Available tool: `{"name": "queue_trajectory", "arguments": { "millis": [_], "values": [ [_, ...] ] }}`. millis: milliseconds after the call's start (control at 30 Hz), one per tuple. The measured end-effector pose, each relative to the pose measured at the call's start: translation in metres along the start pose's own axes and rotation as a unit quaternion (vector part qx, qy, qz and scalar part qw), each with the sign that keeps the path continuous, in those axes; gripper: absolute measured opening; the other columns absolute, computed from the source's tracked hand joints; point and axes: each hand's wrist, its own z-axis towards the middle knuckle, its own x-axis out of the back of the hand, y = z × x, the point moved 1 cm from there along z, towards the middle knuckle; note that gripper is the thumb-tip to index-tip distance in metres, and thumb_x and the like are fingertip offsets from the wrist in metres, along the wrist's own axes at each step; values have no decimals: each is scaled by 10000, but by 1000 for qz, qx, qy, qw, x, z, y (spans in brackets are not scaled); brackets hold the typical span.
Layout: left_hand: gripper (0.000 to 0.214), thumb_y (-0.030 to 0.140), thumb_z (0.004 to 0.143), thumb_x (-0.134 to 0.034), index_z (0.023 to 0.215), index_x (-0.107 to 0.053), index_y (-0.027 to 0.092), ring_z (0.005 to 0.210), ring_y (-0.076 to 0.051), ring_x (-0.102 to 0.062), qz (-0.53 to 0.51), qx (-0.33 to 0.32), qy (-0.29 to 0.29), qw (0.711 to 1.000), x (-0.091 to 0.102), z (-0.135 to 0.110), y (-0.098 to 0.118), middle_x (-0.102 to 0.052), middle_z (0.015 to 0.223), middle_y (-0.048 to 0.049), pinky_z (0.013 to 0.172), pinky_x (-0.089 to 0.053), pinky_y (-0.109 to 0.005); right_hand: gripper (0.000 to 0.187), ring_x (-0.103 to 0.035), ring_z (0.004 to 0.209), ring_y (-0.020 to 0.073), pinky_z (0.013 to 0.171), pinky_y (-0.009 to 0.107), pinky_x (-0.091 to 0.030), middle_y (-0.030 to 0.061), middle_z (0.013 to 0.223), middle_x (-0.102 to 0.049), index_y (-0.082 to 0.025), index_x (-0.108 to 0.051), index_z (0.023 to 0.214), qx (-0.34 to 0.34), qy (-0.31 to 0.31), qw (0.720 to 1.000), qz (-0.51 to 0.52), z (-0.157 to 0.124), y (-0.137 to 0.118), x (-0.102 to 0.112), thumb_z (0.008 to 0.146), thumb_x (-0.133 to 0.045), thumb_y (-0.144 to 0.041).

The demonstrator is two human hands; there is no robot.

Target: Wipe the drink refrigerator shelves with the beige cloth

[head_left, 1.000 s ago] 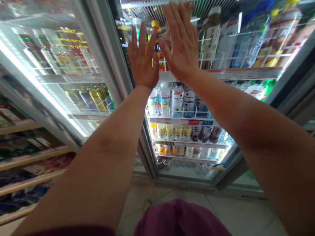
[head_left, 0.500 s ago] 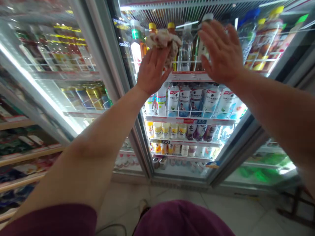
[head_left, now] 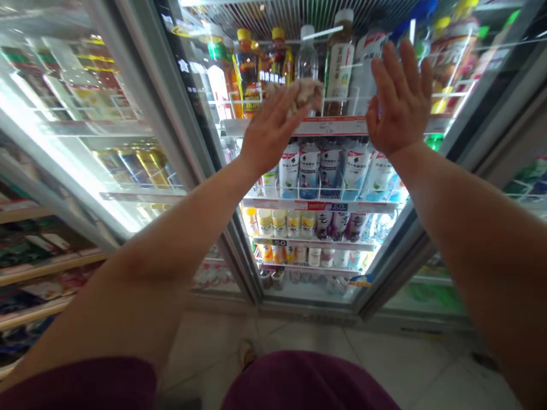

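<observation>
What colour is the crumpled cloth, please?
The crumpled cloth looks pale beige, showing best in the head view.

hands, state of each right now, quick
Left hand: holding a crumpled cloth, fingers laid over it.
Right hand: open, fingers extended, nothing visible in its grip.

cloth [head_left: 311, 93]: partly covered | cans [head_left: 152, 165]: blurred | purple sleeve [head_left: 85, 381]: cut off

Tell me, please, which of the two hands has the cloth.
The left hand: it holds the cloth, while the right hand is open and shows no cloth.
</observation>
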Motion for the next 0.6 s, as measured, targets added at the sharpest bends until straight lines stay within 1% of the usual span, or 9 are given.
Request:
{"name": "queue_trajectory", "arguments": {
  "millis": [67,100,233,300,333,400,500,533,600],
  "values": [
    [393,319,1085,-344,1398,-572,390,1555,-186,-238,-8,-45,-44,998,-1,3,8,-382,1620,53,1284,-241,-509,582,-158,1595,166,1321,487,-85,-85,1664,-252,-322,-354,1576,2,-2,1000,-10,0,-2,3,1014,-254,-437],
    [391,324,1096,-334,1392,-582,388,1556,-194,-235,7,-50,-37,998,1,8,6,-376,1624,52,1278,-248,-520,582,-160,1595,173,1322,490,-93,-74,1665,-255,-305,-353,1579,5,-6,1000,-12,0,-2,4,1018,-251,-427],
    [410,288,1118,-308,1432,-567,249,1563,-217,-201,106,38,127,985,11,30,-13,-344,1643,-29,1277,-233,-525,564,-164,1595,179,1321,514,-125,-60,1669,-256,-281,-335,1582,12,-14,999,-35,-1,-4,6,1037,-232,-382],
    [435,269,1100,-339,1492,-522,227,1567,-227,-189,112,58,150,981,5,26,-12,-328,1650,-49,1289,-200,-525,548,-166,1594,170,1321,513,-147,-62,1672,-251,-281,-312,1587,23,-8,998,-57,-2,-4,7,1054,-211,-362],
    [443,280,1093,-349,1500,-523,260,1568,-229,-190,100,52,129,985,-1,20,-5,-334,1649,-30,1293,-188,-525,540,-170,1593,167,1321,507,-158,-62,1673,-252,-282,-302,1589,29,-3,997,-66,-2,-5,7,1062,-203,-353],
    [454,295,1093,-318,1482,-544,356,1567,-227,-201,55,0,26,998,-16,5,14,-368,1628,39,1293,-184,-536,530,-189,1590,174,1318,495,-184,-52,1671,-264,-277,-296,1591,41,5,996,-80,-2,-5,8,1071,-212,-339],
    [521,245,1085,-240,1526,-466,402,1556,-194,-231,-17,-95,-121,988,-29,-6,36,-380,1609,106,1294,-201,-536,517,-255,1573,224,1306,506,-228,-14,1655,-322,-229,-347,1575,48,17,995,-91,-2,-6,9,1072,-247,-300],
    [534,244,1078,-237,1557,-415,399,1557,-180,-224,-26,-94,-125,987,-27,-4,36,-360,1617,109,1299,-200,-520,514,-274,1567,240,1300,515,-242,-2,1650,-337,-214,-361,1570,51,22,994,-92,-2,-7,9,1074,-251,-290],
    [537,284,1070,-260,1593,-371,331,1567,-176,-191,-12,-39,-49,998,-19,7,28,-319,1642,65,1309,-184,-475,514,-290,1560,263,1292,532,-258,13,1648,-347,-199,-368,1572,61,27,994,-90,-2,-7,9,1081,-244,-287]
  ]
}}
